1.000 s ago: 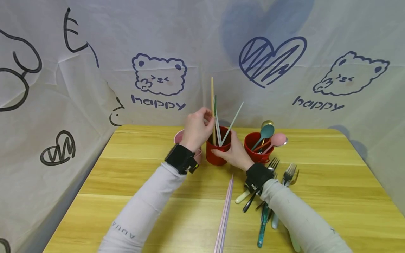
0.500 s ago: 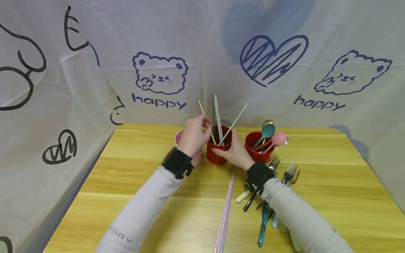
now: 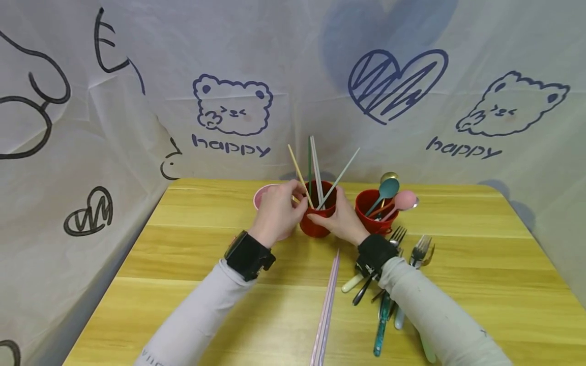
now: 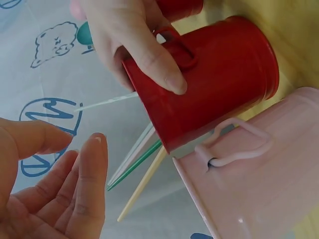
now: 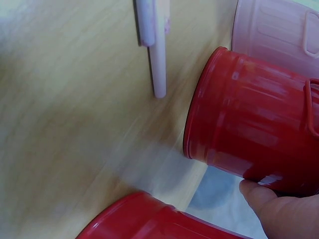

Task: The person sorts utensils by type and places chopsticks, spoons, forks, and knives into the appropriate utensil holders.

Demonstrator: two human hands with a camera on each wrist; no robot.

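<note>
Head view: right hand (image 3: 342, 218) grips the red cup (image 3: 315, 226), upright on the bench (image 3: 183, 305); chopsticks (image 3: 316, 168) lean inside it, splayed. Left wrist view: left hand (image 4: 62, 196) empty, thumb and fingers parted, near the chopsticks. Pink cup (image 4: 249, 184) just beside red cup. Head view: lilac sticks (image 3: 324, 310) lie nearer the wearer.

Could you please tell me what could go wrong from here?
The left hand, close to the leaning chopsticks, might knock them. The right hand could push the red cup it holds into the pink cup beside it. The right sleeve, over the forks, may drag some.
</note>
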